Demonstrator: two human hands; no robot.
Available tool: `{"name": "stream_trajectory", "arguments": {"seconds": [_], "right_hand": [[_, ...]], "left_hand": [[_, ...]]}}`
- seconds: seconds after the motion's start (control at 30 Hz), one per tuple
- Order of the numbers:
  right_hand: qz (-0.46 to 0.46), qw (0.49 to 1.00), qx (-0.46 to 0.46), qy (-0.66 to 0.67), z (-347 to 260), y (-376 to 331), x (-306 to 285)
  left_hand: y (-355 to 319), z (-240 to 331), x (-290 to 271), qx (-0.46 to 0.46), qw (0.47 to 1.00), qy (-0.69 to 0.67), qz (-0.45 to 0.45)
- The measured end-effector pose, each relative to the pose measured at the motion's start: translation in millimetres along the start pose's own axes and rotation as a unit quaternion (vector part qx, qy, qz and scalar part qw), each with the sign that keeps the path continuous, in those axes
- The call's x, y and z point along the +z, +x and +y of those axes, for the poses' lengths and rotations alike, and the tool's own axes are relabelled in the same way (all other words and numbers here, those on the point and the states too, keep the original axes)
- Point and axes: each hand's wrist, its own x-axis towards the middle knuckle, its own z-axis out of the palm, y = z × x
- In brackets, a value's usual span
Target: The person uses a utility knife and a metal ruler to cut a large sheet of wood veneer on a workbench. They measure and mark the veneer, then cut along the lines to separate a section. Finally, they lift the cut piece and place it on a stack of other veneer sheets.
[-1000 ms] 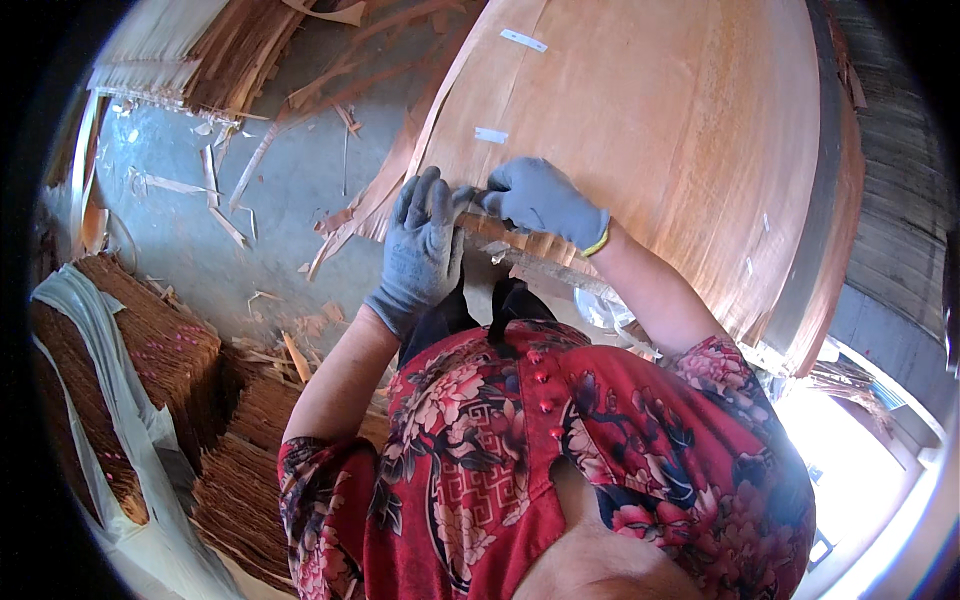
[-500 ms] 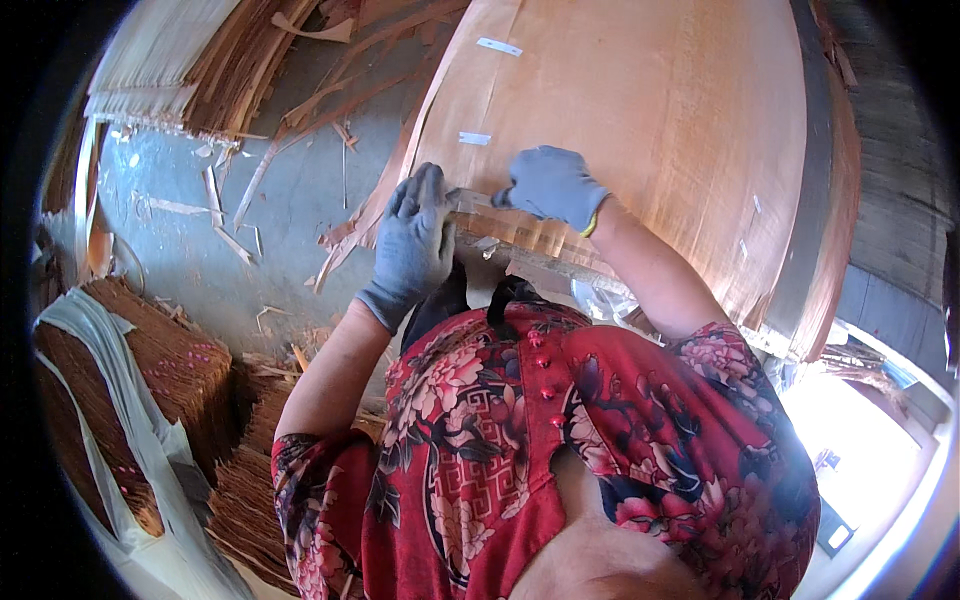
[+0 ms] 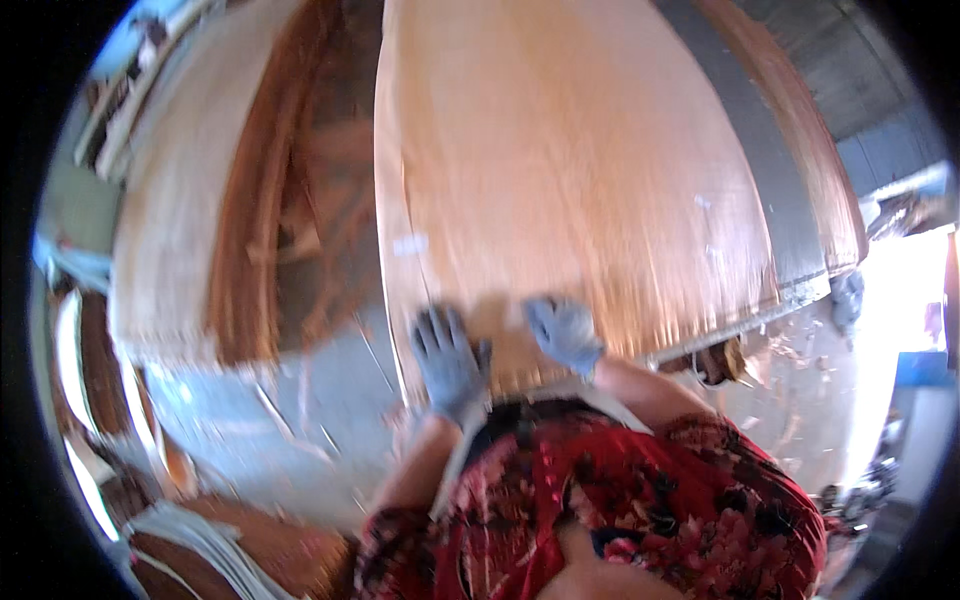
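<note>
A wide, pale wood veneer sheet [image 3: 530,190] lies on a worktop in front of me, its near edge close to my body. My left hand [image 3: 447,362], in a grey glove, rests flat on the near left part of the sheet with its fingers stretched out. To its right, my gloved right hand [image 3: 565,332] is over the sheet with its fingers curled in. Whatever those fingers hold, if anything, is hidden and blurred. A short white tape strip [image 3: 410,244] sits across a seam near the sheet's left edge, beyond my left hand.
Another veneer stack [image 3: 180,240] lies at the left, with torn scraps [image 3: 345,180] between it and my sheet. A dark grey band [image 3: 735,130] and more veneer [image 3: 800,140] run along the right. Brown stacked veneer [image 3: 290,545] sits at the lower left.
My view has swung, so the sheet now stands more upright in it. My left hand has gone from the sheet's near left corner to lying flat on it. The right hand stays curled.
</note>
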Motion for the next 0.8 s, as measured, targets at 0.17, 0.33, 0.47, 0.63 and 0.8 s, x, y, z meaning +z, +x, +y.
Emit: {"name": "stream_trajectory", "arguments": {"seconds": [0.17, 0.33, 0.47, 0.63, 0.8], "right_hand": [[0.034, 0.998, -0.003, 0.043, 3, 1, -2], [0.032, 0.998, 0.0, 0.061, -4, 3, -7], [0.024, 0.996, 0.031, 0.078, -6, -1, -1], [0.083, 0.962, 0.229, 0.126, -21, 19, 9], [0.144, 0.957, 0.25, -0.031, -39, 37, 21]], "left_hand": [[1, 4, -6, 0.003, 0.998, 0.042, -0.043], [-1, 7, -13, -0.003, 0.996, 0.079, -0.051], [-1, 4, -13, 0.0, 0.995, 0.076, -0.057], [-4, -6, -6, 0.001, 0.999, 0.005, -0.034], [-6, -26, 1, 0.049, 0.982, -0.179, -0.013]]}}
